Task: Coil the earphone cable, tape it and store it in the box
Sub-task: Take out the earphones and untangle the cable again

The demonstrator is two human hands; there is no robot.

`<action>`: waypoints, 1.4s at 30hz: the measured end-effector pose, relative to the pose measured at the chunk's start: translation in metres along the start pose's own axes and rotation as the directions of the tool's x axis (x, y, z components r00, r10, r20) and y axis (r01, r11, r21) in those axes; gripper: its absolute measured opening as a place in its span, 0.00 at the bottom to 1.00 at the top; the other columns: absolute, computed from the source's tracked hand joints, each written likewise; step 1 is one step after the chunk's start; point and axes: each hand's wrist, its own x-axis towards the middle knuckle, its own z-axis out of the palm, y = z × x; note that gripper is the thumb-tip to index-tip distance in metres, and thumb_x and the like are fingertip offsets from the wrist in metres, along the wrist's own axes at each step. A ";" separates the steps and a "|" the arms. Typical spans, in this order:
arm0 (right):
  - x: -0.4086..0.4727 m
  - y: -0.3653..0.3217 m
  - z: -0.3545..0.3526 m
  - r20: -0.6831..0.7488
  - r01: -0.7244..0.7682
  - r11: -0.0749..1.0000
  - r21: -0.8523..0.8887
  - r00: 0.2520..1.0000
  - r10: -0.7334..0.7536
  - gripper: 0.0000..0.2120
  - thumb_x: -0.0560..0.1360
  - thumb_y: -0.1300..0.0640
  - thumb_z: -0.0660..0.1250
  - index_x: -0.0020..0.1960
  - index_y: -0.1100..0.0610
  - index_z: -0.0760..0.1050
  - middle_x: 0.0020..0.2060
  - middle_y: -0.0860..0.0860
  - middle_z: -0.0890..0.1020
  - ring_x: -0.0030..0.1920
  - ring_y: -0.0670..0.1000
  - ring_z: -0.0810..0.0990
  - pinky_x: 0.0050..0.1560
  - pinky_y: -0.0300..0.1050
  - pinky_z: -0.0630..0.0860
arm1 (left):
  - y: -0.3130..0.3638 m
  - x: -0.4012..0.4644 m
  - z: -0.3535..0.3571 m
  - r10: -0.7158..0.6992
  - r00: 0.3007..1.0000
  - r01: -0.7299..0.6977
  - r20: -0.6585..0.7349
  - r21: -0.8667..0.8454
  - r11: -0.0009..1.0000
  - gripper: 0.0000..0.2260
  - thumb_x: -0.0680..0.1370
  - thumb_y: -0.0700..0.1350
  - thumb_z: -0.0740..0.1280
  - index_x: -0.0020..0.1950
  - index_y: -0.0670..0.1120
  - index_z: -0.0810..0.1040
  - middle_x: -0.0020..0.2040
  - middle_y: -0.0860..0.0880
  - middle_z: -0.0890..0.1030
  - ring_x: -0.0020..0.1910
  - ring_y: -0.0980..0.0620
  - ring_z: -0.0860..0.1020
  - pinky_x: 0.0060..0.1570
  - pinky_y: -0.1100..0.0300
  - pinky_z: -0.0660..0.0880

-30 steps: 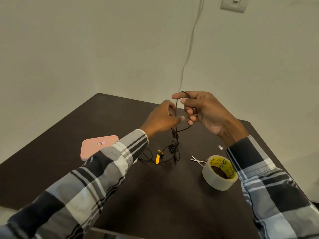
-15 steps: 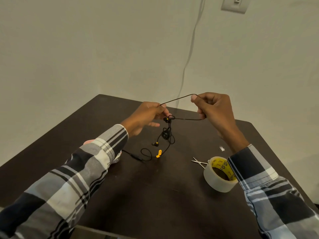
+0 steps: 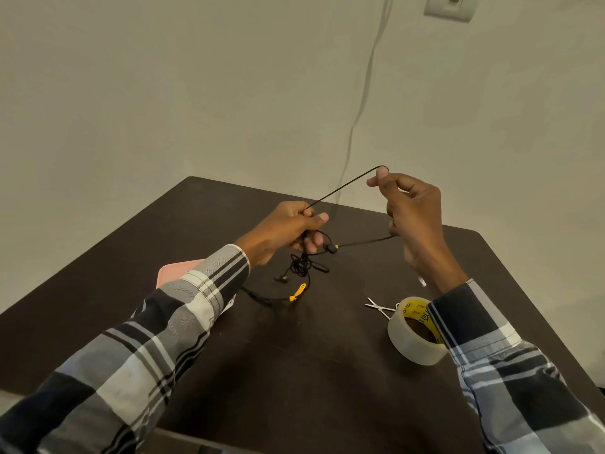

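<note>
A thin black earphone cable point(image 3: 347, 184) runs taut between my two hands above the dark table point(image 3: 294, 371). My left hand point(image 3: 288, 229) grips one end of the stretch, and a tangle of cable with earbuds and a yellow part point(image 3: 299, 291) hangs from it down to the table. My right hand point(image 3: 409, 211) pinches the cable's loop at its fingertips, and a second strand passes back under it toward the left. The pink box point(image 3: 173, 273) lies on the table, mostly hidden behind my left sleeve. A roll of clear tape point(image 3: 414, 334) stands at the right.
Small scissors point(image 3: 378, 306) lie just left of the tape roll. A white wire point(image 3: 363, 103) runs down the wall behind the table, below a wall socket point(image 3: 450, 8). The table's far corner is close to the wall.
My hands have drawn apart, stretching the cable loop out between them. The right hand rose and moved right; the tangle lifted slightly off the table.
</note>
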 end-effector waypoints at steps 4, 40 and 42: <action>0.000 0.000 -0.001 0.002 0.024 0.999 -0.044 1.000 -0.024 0.15 0.80 0.50 0.67 0.53 0.62 0.84 0.20 0.34 0.72 0.25 0.35 0.73 0.36 0.31 0.63 | -0.007 0.003 -0.003 0.003 0.999 0.001 -0.033 0.097 0.995 0.13 0.79 0.47 0.70 0.43 0.48 0.66 0.29 0.53 0.70 0.27 0.58 0.69 0.33 0.63 0.73; -0.022 0.038 0.009 0.524 -0.392 0.917 -0.077 0.766 0.372 0.13 0.73 0.63 0.75 0.57 0.65 0.81 0.51 0.63 0.85 0.46 0.54 0.86 0.42 0.38 0.82 | -0.014 -0.009 0.006 0.218 0.976 -0.217 0.016 0.194 0.957 0.06 0.71 0.36 0.76 0.47 0.39 0.84 0.44 0.41 0.85 0.39 0.55 0.81 0.41 0.68 0.76; -0.021 0.037 0.007 0.521 -0.360 0.922 -0.140 0.765 0.378 0.11 0.74 0.64 0.73 0.56 0.63 0.82 0.50 0.63 0.86 0.49 0.55 0.87 0.43 0.38 0.82 | -0.014 -0.006 0.008 0.201 0.980 -0.198 0.010 0.217 0.956 0.07 0.71 0.36 0.77 0.48 0.40 0.84 0.40 0.44 0.85 0.36 0.57 0.81 0.40 0.68 0.76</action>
